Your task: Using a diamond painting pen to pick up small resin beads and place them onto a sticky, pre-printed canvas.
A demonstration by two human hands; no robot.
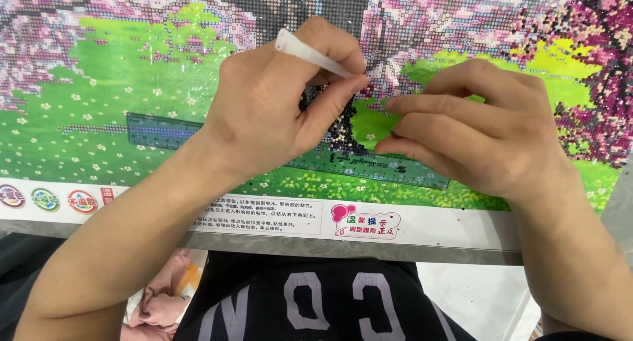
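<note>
A diamond-painting canvas (pixel 119 84) with green meadow and pink blossom trees fills the view. My left hand (pixel 264 117) grips a white applicator pen (pixel 310 52), whose tip points down to a dark beaded patch (pixel 343 133) near the canvas middle. A clear green-tinted ruler (pixel 165 131) lies flat across the canvas, under both hands. My right hand (pixel 481 133) rests on the ruler's right part. Its fingers are stretched out toward the left hand, close together, and hold nothing that I can see.
A white printed border strip (pixel 264 216) runs along the near edge of the canvas. Below it are my dark shirt (pixel 316 295) and pink cloth (pixel 165 295). A few loose dark beads lie near the strip's right part.
</note>
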